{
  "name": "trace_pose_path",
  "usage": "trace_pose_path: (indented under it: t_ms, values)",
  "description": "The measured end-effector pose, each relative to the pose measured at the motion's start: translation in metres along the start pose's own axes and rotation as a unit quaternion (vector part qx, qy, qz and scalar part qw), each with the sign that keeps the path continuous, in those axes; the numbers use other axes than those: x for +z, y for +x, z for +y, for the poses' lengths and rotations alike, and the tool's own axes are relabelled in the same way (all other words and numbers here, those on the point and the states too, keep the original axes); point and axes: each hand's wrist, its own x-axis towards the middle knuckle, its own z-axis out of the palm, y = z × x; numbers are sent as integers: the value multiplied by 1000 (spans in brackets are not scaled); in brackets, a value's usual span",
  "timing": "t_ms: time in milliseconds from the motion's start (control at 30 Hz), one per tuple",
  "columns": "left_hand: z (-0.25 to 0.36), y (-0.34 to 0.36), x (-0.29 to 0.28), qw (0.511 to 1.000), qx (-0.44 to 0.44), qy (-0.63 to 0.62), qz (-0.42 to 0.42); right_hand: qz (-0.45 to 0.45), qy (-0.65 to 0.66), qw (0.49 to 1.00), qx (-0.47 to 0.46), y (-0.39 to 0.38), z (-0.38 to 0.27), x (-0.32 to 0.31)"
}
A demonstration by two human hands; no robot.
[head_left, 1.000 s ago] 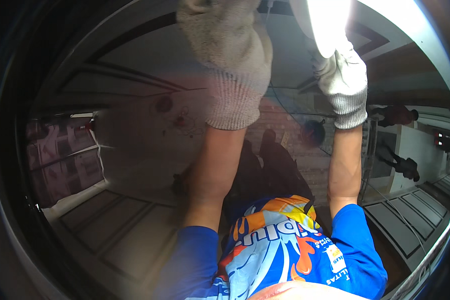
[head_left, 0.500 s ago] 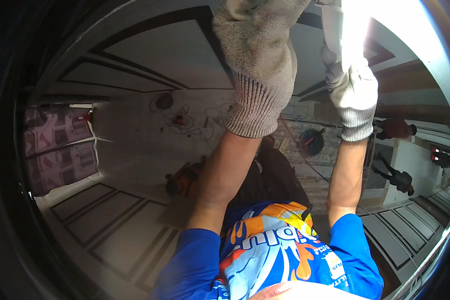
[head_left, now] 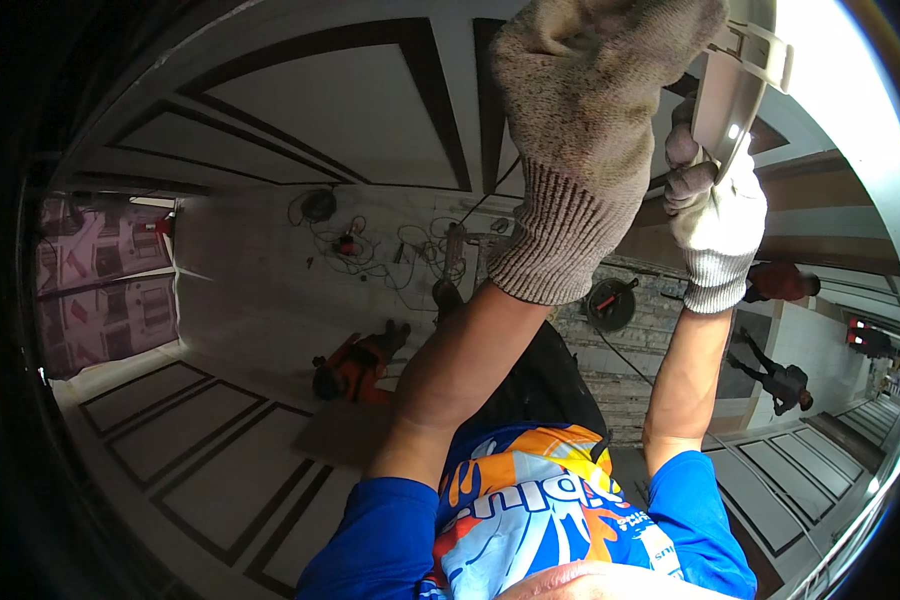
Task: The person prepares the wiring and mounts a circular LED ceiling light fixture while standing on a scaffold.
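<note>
Your right hand (head_left: 715,215), gloved in white, grips the lower rim of the round white light fitting (head_left: 732,95) that rises edge-on just above it, while your left hand (head_left: 595,90), in a grey glove, is beside it, its grip hidden.

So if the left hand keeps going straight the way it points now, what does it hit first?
Most likely the round white light fixture: the left hand in its grey knit glove reaches toward the fixture's rim, which the right hand grips. Depth is unclear, and it may already touch.
</note>
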Motion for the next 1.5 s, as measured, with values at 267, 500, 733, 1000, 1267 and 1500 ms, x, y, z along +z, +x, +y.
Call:
trace_pose_path:
  t_ms: [267,500,733,1000,1267,1500]
  values:
    - [20,-1,42,942,-239,123,199,-1,-7,1000,1,1,0,-2]
    - [14,-1,36,965,-104,202,128,-27,-1,999,30,5,-4,-5]
    - [17,4,27,903,131,404,60,-11,-8,1000,16,1,1,-4]
    - [12,37,-8,787,369,462,-176,-6,-23,1000,7,7,-4,-5]
    - [61,49,2,563,366,675,-306,-15,-9,1000,25,8,-5,-8]
    - [40,52,-14,595,518,555,-264,-8,6,999,41,11,-10,-10]
